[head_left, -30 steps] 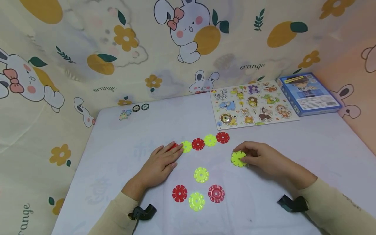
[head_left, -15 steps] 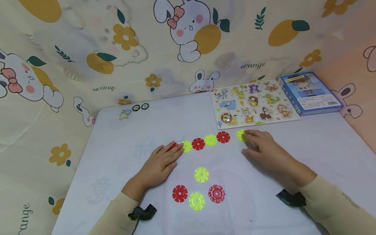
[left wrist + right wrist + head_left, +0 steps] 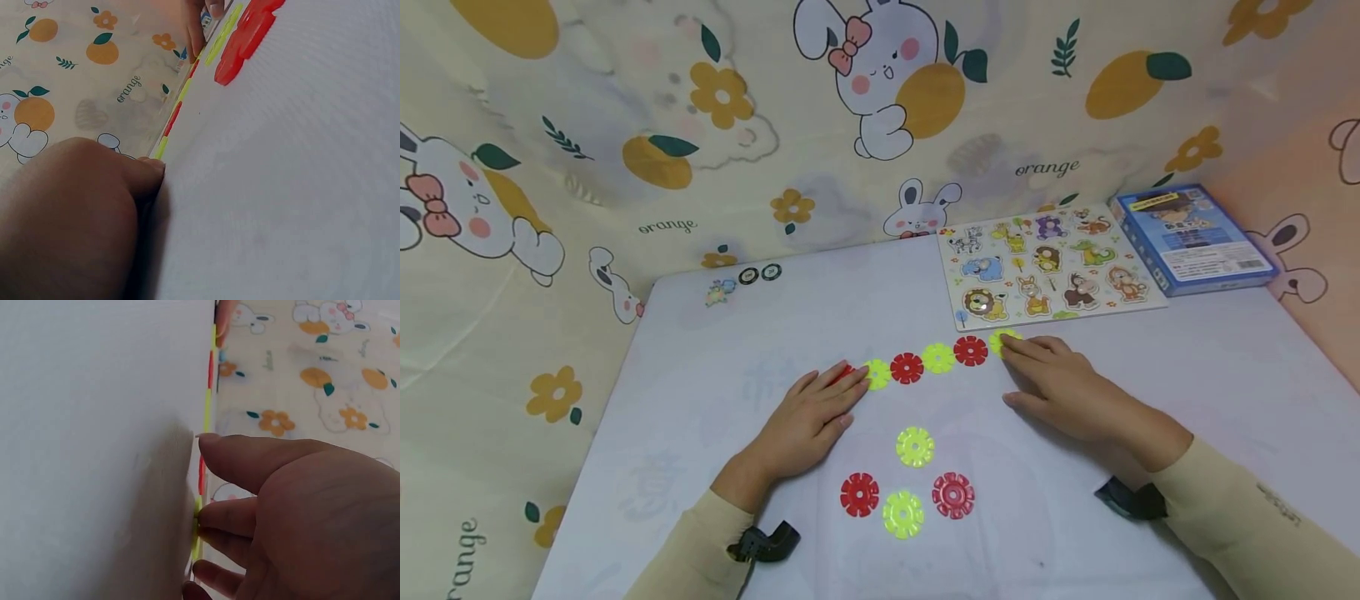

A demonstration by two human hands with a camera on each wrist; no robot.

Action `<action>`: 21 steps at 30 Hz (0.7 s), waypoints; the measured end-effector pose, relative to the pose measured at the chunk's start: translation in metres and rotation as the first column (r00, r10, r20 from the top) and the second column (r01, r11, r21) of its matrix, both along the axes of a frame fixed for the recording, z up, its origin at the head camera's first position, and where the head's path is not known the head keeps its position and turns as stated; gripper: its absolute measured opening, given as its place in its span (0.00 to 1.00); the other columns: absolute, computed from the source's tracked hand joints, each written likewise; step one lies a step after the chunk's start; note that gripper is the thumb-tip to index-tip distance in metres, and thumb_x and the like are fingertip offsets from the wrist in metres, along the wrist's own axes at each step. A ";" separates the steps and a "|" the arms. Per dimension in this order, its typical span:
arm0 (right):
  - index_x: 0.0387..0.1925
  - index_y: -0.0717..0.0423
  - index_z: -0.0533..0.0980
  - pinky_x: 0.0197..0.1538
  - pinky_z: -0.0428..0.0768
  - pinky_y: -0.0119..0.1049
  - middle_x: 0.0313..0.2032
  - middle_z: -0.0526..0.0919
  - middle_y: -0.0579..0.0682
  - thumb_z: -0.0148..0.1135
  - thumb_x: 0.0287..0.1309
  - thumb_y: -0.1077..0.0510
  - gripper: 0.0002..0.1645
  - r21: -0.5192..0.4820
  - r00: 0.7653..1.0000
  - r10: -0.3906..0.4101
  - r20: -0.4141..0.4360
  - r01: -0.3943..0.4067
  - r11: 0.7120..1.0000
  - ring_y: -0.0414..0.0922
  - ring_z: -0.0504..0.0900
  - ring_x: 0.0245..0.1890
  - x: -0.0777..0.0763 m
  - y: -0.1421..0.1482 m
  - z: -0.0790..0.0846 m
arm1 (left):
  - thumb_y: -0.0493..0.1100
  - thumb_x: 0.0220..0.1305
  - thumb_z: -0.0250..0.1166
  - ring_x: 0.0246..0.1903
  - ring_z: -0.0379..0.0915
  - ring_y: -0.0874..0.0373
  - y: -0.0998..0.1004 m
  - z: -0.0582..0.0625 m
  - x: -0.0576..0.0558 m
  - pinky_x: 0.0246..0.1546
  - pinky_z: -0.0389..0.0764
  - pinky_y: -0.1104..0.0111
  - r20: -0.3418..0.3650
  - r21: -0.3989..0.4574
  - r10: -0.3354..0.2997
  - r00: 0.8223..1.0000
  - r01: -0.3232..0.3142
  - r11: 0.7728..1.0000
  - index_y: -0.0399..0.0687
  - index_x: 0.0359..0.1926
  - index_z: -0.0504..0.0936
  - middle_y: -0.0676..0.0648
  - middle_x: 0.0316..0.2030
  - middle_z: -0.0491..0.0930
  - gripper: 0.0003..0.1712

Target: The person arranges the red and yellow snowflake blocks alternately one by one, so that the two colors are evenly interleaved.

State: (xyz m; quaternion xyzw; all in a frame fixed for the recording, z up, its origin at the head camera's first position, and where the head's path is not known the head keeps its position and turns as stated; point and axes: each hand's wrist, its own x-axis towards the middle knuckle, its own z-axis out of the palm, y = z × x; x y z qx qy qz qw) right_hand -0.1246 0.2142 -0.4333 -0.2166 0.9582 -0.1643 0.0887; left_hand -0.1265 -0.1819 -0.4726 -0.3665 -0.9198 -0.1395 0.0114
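Note:
A row of flat notched plastic discs, alternating red and yellow-green, lies across the table. My left hand lies flat with its fingers over the red disc at the left end, mostly hiding it, fingertips at the neighbouring yellow-green disc. At the right end, the extended fingertips of my right hand rest on a yellow-green disc, beside a red disc. The right wrist view shows that hand's fingers at the disc's edge, with the thumb held apart.
Nearer me lie loose discs: two yellow-green ones, a red one and a pinkish-red one. Behind the row are an animal puzzle board and a blue box. Small black rings sit at the back left.
My right hand has carried the yellow-green disc from nearer me up to the row's right end, then slid it left towards the red disc. The left hand has stayed still.

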 end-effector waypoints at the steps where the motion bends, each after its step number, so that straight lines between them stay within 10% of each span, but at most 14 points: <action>1: 0.71 0.54 0.58 0.61 0.57 0.62 0.72 0.55 0.50 0.62 0.58 0.39 0.46 0.002 1.000 0.005 0.002 -0.005 1.000 0.57 0.51 0.68 0.000 0.000 0.000 | 0.54 0.70 0.51 0.72 0.39 0.54 0.000 0.000 0.000 0.67 0.43 0.48 0.001 0.000 0.000 1.000 0.000 1.000 0.63 0.73 0.56 0.61 0.72 0.50 0.33; 21: 0.72 0.55 0.57 0.60 0.57 0.65 0.71 0.55 0.54 0.64 0.54 0.35 0.52 0.021 0.999 0.016 0.029 -0.016 1.000 0.59 0.49 0.69 0.003 -0.001 0.006 | 0.52 0.70 0.51 0.71 0.41 0.53 0.000 0.004 0.001 0.66 0.45 0.48 0.007 0.015 -0.016 1.000 0.016 1.000 0.60 0.73 0.57 0.58 0.72 0.52 0.32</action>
